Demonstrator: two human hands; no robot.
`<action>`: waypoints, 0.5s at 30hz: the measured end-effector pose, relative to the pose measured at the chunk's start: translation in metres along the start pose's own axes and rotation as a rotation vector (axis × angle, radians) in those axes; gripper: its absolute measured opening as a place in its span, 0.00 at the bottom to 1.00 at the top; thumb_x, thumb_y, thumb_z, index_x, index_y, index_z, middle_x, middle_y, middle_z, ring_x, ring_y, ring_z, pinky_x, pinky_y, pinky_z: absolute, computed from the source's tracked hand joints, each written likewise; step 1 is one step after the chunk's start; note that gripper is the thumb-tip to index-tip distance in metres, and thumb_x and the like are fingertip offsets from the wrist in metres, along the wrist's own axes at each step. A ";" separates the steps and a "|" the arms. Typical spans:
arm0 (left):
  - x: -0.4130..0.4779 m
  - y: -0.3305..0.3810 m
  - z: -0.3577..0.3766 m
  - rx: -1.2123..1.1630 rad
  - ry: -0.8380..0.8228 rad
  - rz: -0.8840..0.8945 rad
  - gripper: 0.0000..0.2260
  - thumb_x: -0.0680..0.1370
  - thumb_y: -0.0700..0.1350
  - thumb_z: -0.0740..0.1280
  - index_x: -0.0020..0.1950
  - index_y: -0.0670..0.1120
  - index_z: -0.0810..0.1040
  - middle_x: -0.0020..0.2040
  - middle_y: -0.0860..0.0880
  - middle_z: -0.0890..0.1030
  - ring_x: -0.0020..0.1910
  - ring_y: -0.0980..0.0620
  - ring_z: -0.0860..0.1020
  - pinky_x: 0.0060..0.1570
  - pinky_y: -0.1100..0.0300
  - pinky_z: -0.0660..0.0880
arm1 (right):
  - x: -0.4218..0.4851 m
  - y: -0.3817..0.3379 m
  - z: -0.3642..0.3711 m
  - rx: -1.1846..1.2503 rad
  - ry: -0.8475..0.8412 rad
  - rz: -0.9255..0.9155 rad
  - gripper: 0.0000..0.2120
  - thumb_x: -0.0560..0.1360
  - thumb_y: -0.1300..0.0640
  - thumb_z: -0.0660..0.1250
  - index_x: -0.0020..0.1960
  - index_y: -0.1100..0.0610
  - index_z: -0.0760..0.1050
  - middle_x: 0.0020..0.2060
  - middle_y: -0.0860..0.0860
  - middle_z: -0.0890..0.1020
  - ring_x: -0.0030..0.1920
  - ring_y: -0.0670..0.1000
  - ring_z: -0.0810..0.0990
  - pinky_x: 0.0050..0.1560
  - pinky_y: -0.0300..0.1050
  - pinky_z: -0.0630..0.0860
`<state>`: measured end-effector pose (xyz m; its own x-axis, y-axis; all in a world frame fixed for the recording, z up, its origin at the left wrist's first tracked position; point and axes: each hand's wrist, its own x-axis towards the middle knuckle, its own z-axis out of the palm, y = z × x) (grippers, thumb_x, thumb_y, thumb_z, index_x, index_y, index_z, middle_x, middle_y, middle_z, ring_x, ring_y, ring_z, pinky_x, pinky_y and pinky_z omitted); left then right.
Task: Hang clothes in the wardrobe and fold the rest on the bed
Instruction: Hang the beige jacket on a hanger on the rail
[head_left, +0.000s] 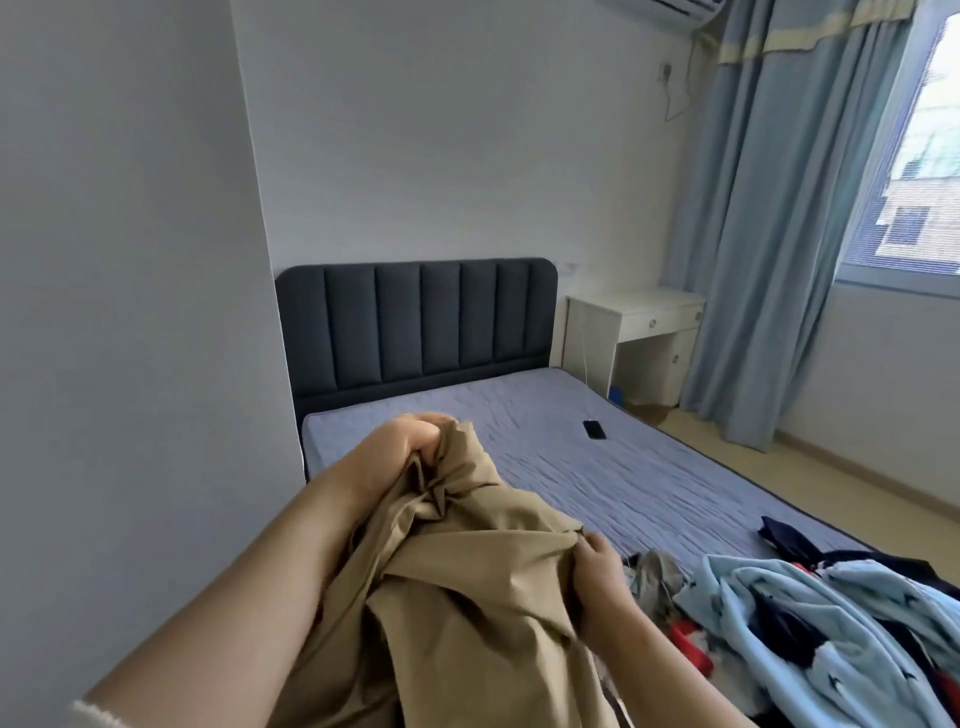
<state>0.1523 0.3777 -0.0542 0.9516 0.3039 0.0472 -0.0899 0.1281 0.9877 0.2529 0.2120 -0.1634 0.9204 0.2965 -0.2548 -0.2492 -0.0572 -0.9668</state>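
The bed fills the centre of the view, its quilted grey-blue mattress cover bare as far as the dark padded headboard. A white dressing table and a blue curtain stand beyond it on the right. The wardrobe is not in view.

A pile of unsorted clothes, topped by a light-blue patterned piece, lies on the near right corner of the mattress.

The tan garment is held up over the near edge of the bed, bunched and creased; its type cannot be told.

The left hand grips a gathered wad of the tan fabric at its highest point. The right hand pinches a lower edge of the same garment, just beside the pile.

A black phone lies on the mattress, well apart from the clothes.

Step in hand, as judged: opening out one garment for sorting. The next move calls for locating a collar or waistband, shaking the fabric flat, then deciding between hanging and folding.
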 end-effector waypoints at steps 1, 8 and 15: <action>-0.001 -0.005 -0.010 0.119 0.012 -0.117 0.07 0.63 0.36 0.57 0.26 0.45 0.65 0.27 0.48 0.65 0.27 0.52 0.64 0.27 0.63 0.64 | 0.005 -0.010 0.000 0.102 0.021 -0.020 0.09 0.80 0.62 0.55 0.42 0.61 0.69 0.41 0.59 0.74 0.42 0.55 0.73 0.45 0.53 0.72; -0.008 -0.043 -0.016 0.490 -0.103 -0.373 0.23 0.68 0.54 0.69 0.62 0.63 0.69 0.55 0.56 0.72 0.51 0.56 0.76 0.45 0.65 0.75 | -0.013 -0.091 0.024 0.388 -0.101 -0.238 0.10 0.81 0.58 0.55 0.43 0.56 0.72 0.25 0.49 0.73 0.24 0.45 0.72 0.26 0.38 0.73; 0.019 -0.060 0.030 0.355 0.218 0.119 0.09 0.73 0.37 0.65 0.38 0.51 0.75 0.30 0.57 0.76 0.37 0.50 0.73 0.37 0.61 0.71 | -0.046 -0.119 0.033 0.403 -0.459 -0.399 0.12 0.80 0.62 0.56 0.40 0.57 0.73 0.26 0.49 0.76 0.26 0.44 0.75 0.27 0.36 0.74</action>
<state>0.1847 0.3475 -0.1085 0.8530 0.4937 0.1689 -0.0527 -0.2407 0.9692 0.2302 0.2365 -0.0357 0.7671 0.5967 0.2356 -0.0941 0.4679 -0.8788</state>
